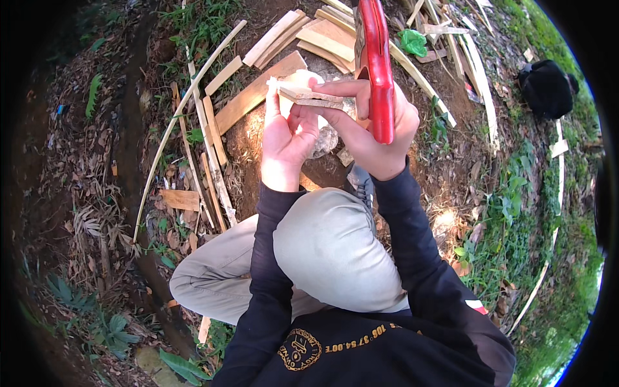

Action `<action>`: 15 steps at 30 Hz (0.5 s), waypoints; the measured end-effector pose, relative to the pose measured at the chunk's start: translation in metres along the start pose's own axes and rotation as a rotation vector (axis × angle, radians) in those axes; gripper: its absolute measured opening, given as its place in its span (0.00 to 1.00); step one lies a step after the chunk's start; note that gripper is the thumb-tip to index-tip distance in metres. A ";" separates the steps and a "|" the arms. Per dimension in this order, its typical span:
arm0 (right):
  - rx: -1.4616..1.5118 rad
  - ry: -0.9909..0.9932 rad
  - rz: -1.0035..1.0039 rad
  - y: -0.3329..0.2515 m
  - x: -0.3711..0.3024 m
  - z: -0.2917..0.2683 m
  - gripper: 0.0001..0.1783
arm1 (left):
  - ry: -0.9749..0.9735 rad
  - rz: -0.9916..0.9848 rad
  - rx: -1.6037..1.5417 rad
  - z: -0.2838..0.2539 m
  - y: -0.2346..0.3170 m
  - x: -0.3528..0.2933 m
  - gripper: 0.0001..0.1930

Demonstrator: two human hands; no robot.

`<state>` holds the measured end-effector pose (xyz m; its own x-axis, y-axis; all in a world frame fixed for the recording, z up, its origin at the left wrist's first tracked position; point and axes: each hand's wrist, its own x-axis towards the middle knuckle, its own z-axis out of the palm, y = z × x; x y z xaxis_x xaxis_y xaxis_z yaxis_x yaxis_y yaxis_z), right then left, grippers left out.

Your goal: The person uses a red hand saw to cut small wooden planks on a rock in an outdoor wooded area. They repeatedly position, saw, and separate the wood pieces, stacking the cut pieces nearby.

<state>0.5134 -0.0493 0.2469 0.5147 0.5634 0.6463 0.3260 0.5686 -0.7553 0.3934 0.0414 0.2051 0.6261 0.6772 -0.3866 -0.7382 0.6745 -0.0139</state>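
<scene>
A short, thin piece of wood (313, 98) with a rough edge is held up above my knee between both hands. My left hand (284, 148) is closed on its left end, fingers pointing away from me. At the other end, the fingers and thumb of my right hand (361, 134) pinch the wood. That same hand also grips a tool with a glossy red handle (383, 77), which stands upright in the view. Part of the tool runs past the top edge, so its kind is unclear. Behind my hands, a pale stone-like block (324, 142) is partly hidden.
A flat board (248, 100) and stacked wood strips (329, 40) lie just beyond my hands. Long thin slats (169, 132) lean along the left. A green plastic bag (412, 42) and a dark bag-like object (547, 89) are on the right. Leaves and plants cover the ground.
</scene>
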 end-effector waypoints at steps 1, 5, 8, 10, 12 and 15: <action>-0.009 -0.004 -0.005 0.000 0.000 -0.001 0.15 | -0.023 -0.021 -0.012 -0.001 0.000 0.000 0.27; -0.087 -0.014 0.015 -0.004 0.002 -0.002 0.15 | -0.027 -0.080 -0.042 0.000 0.002 -0.005 0.28; -0.133 0.062 0.110 -0.009 0.003 0.002 0.21 | 0.056 -0.100 -0.140 0.007 0.000 -0.008 0.32; -0.035 0.220 0.084 -0.003 0.009 0.009 0.18 | -0.097 0.005 0.226 0.018 -0.011 -0.024 0.32; -0.030 0.240 0.173 -0.009 0.018 0.001 0.22 | -0.224 -0.058 0.636 0.025 -0.017 -0.043 0.32; 0.066 0.295 0.300 -0.013 0.027 -0.007 0.24 | -0.030 0.191 1.724 0.032 -0.011 -0.081 0.22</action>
<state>0.5285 -0.0459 0.2734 0.7873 0.5191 0.3328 0.0809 0.4482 -0.8903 0.3590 -0.0108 0.2664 0.5875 0.7699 -0.2491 0.2855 0.0908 0.9541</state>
